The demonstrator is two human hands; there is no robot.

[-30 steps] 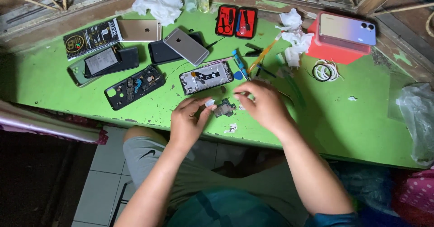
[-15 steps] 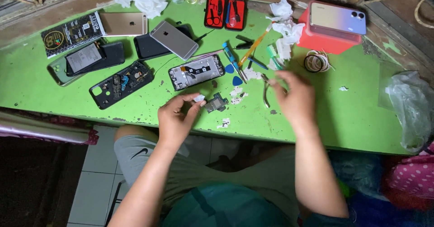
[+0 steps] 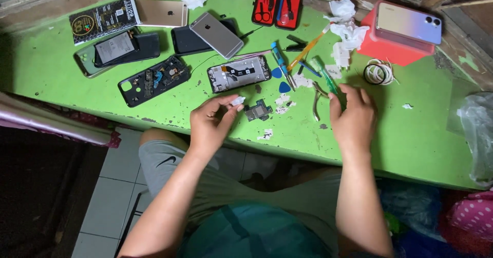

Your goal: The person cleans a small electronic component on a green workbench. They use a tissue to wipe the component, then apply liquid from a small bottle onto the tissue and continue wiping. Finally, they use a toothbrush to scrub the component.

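Note:
My left hand (image 3: 211, 123) pinches a small white piece (image 3: 238, 101) between thumb and fingertips, just left of a small dark circuit board (image 3: 258, 110) lying on the green table (image 3: 67, 91). An opened phone frame (image 3: 239, 73) lies just beyond them. My right hand (image 3: 353, 118) hovers further right with its fingers spread. It sits over the lower end of a green-handled tool (image 3: 325, 72) and beside small pliers (image 3: 317, 98). I see nothing held in it.
Several phones and phone backs lie at the back left, among them a black shell (image 3: 154, 79) and a silver phone (image 3: 216, 28). A red tool case (image 3: 277, 6), crumpled tissue (image 3: 346, 29), a red box (image 3: 395, 50), a coiled white cable (image 3: 379, 73) and a plastic bag (image 3: 477, 129) are also here.
My right hand has left the small circuit board and moved right toward the green-handled tool and pliers. My left hand stays near the board with the white piece.

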